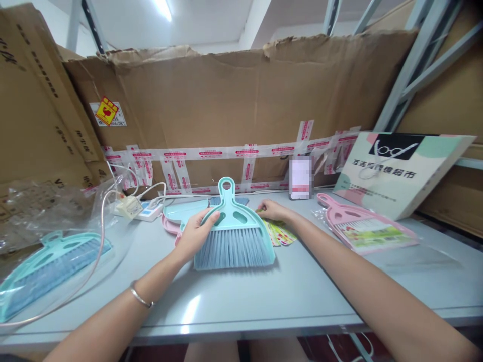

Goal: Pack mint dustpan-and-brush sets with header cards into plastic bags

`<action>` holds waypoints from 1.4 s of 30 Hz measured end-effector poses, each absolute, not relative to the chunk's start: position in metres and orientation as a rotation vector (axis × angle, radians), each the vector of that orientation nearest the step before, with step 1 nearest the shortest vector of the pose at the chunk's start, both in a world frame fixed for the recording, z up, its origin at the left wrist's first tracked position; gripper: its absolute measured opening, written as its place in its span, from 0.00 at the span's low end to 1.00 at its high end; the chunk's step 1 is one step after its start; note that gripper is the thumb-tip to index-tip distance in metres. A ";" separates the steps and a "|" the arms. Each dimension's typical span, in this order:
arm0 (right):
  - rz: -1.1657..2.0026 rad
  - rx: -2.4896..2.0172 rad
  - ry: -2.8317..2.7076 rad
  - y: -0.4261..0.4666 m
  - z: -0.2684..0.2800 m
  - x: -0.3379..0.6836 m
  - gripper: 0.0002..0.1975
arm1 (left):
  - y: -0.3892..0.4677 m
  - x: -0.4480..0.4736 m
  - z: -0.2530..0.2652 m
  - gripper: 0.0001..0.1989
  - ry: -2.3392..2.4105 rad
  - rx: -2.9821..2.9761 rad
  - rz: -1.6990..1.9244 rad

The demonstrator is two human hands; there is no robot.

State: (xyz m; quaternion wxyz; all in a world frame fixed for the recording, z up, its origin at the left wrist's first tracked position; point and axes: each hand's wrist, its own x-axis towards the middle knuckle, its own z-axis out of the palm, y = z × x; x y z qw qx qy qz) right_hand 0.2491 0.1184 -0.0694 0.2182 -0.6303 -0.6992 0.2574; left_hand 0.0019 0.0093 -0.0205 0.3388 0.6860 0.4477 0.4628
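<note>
Far left on the pale grey counter [226, 301]: a teal plastic brush-and-dustpan set w/ blue bristles, sealed in a clear plastic bag [49, 271], well apart from both hands. Behind it, crumpled clear plastic wrap [37, 206] and a white power strip w/ cables [145, 208] next to the brown cardboard wall [234, 105].

Left hand [196, 234]: grip closed over the left edge of a teal plastic hand brush w/ grey-blue bristles [234, 236], thumb on top near the handle base. Brush lies flat at centre of counter, bristles toward the person, loop handle pointing away. Silver bangle [140, 296] on the left wrist. Just behind the brush, a teal dustpan over a pink one [181, 213], partly hidden.

Right hand [273, 210]: fingers together, pressing down on a fan of yellow-green printed cards [281, 234] just right of the brush; can't tell if it's pinching one.

Further right: pink brush-and-dustpan set in a clear bag w/ a printed card [364, 231], then a large printed cardboard box w/ black logo panel [403, 168] leaning on the shelving.
</note>
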 end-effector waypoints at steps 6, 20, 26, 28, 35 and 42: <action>0.756 -1.762 -1.897 0.109 -0.057 0.261 0.14 | 0.012 0.001 -0.025 0.19 1.192 1.712 1.240; 0.479 -1.403 -1.504 0.073 0.000 0.289 0.12 | 0.017 0.000 -0.031 0.20 1.322 1.519 1.310; 0.433 -1.500 -1.495 0.094 -0.032 0.302 0.11 | 0.016 0.001 -0.028 0.21 1.305 1.515 1.314; 0.382 -1.436 -1.437 0.093 -0.025 0.303 0.10 | 0.016 0.001 -0.028 0.21 1.297 1.511 1.319; 0.620 -1.058 -1.396 0.054 0.017 0.283 0.23 | 0.017 0.002 -0.031 0.20 1.310 1.451 1.370; 1.346 -0.793 -1.617 0.016 0.009 0.222 0.14 | 0.015 0.004 -0.033 0.19 1.278 1.352 1.330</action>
